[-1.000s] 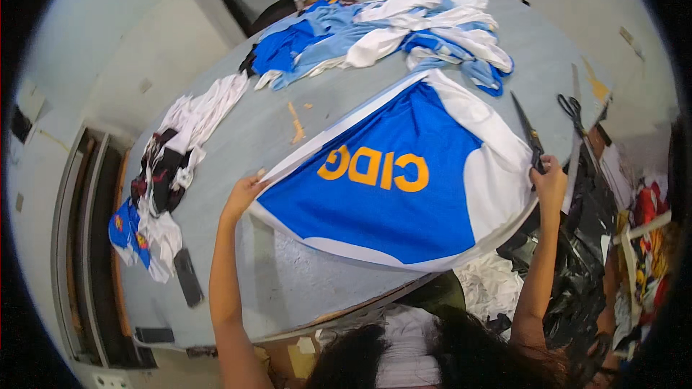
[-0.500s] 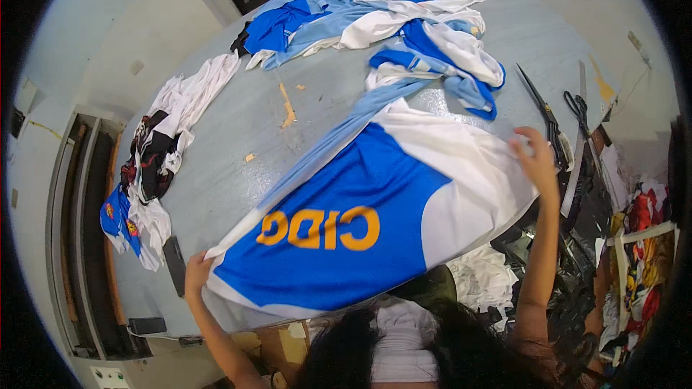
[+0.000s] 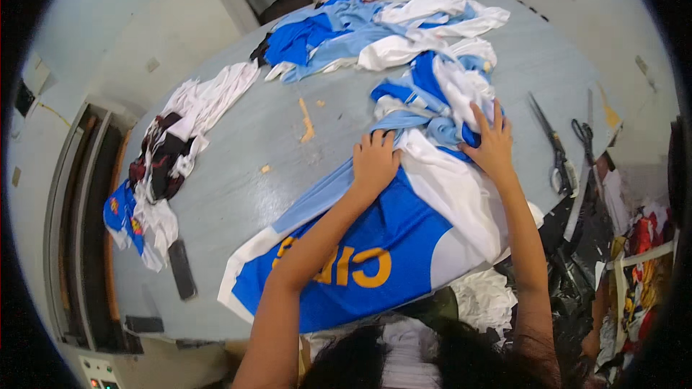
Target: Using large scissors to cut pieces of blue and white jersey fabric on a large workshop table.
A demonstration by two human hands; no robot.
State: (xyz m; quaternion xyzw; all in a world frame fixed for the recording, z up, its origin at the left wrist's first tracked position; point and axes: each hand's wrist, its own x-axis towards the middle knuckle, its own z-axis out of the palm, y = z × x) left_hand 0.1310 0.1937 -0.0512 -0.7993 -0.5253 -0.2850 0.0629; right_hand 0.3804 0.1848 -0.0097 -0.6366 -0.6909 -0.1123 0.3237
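A blue, white and light-blue jersey [image 3: 404, 209] with orange lettering lies spread over the near side of the table, its lettering partly hidden by my left forearm. My left hand [image 3: 376, 161] has its fingers curled down over the light-blue cloth at the jersey's far end. Just to the right, my right hand [image 3: 493, 145] rests with spread fingers on a bunched blue and white garment [image 3: 447, 94]. That bunched cloth meets the jersey's far end, and I cannot tell whether they are one piece.
More blue and white garments [image 3: 324, 39] are heaped at the far side. White and dark clothes [image 3: 169, 151] line the left edge, beside a black flat bar [image 3: 182, 270]. Large scissors [image 3: 553, 145] and smaller black-handled scissors [image 3: 584, 137] lie right. Fabric scraps [image 3: 649, 259] fill a container below.
Both hands have left the jersey's near corners and moved to its far end. The left hand went far and right, the right hand far and left. The jersey's right side has folded inward.
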